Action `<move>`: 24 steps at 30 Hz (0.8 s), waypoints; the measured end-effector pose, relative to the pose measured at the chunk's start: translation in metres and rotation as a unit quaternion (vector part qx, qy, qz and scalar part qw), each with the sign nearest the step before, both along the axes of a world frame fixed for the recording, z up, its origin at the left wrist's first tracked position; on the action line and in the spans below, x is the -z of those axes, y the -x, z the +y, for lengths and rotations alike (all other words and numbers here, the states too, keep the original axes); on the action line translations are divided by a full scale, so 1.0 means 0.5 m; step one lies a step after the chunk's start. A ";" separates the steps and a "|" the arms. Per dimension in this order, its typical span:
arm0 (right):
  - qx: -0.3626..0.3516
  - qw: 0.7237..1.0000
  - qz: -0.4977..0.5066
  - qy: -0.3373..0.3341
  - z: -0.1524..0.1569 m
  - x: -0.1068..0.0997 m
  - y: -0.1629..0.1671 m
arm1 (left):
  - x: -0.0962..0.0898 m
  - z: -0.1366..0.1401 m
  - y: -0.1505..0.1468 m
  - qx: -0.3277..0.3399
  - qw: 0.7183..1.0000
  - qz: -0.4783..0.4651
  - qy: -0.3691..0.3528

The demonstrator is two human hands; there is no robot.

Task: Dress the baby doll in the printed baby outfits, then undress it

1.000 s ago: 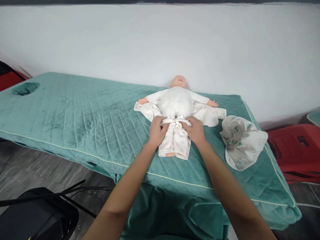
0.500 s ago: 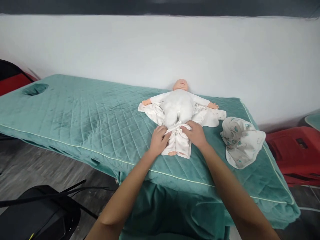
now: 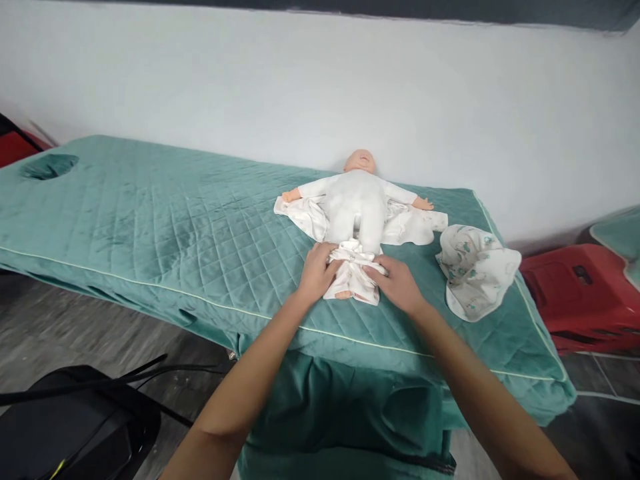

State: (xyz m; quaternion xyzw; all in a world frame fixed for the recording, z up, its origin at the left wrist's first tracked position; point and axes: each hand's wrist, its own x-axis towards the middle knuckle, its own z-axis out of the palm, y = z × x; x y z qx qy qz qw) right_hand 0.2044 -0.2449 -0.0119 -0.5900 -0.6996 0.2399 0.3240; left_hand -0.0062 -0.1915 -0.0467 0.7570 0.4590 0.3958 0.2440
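A baby doll (image 3: pixel 356 197) with a white cloth body lies on its back, head toward the wall and arms spread. Small white pants (image 3: pixel 353 279) are bunched around its lower legs, and a foot peeks from one cuff. My left hand (image 3: pixel 316 273) grips the waistband's left side, fingers closed on the cloth. On the other side, my right hand (image 3: pixel 399 283) pinches the pants between thumb and fingers. An opened white baby top (image 3: pixel 414 227) is spread beneath the doll's torso and arms.
A crumpled white printed cloth (image 3: pixel 477 273) lies to the right on the green quilted bed (image 3: pixel 200 220). The bed has a face hole (image 3: pixel 50 167) at far left. The wall borders its far side. A red plastic stool (image 3: pixel 590 287) stands right; a black chair (image 3: pixel 85 420) is lower left.
Both hands have slid the pants down toward the doll's feet, baring more of its legs. The camera view has shifted slightly.
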 end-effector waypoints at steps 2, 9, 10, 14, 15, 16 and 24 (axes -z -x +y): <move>0.013 1.000 0.000 -0.003 0.014 -0.002 -0.002 | -0.005 -0.015 0.005 0.007 0.999 -0.006 0.034; -0.042 0.999 0.015 0.008 -0.001 -0.023 -0.005 | -0.023 -0.083 0.041 0.091 0.994 0.025 0.058; -0.063 0.998 0.006 0.010 -0.011 -0.025 -0.005 | -0.024 -0.087 0.043 0.102 0.993 0.041 0.046; -0.088 0.991 -0.103 -0.007 -0.040 -0.029 -0.003 | -0.034 -0.086 0.037 0.100 0.990 0.093 0.020; -0.084 0.989 -0.126 -0.006 -0.043 -0.030 -0.003 | -0.039 -0.086 0.034 0.099 0.990 0.094 0.027; -0.077 0.987 -0.139 0.000 -0.046 -0.033 -0.002 | -0.046 -0.088 0.032 0.100 0.990 0.090 0.036; -0.122 0.985 -0.086 0.082 -0.072 -0.123 -0.004 | -0.143 -0.128 0.058 0.151 0.972 0.052 0.170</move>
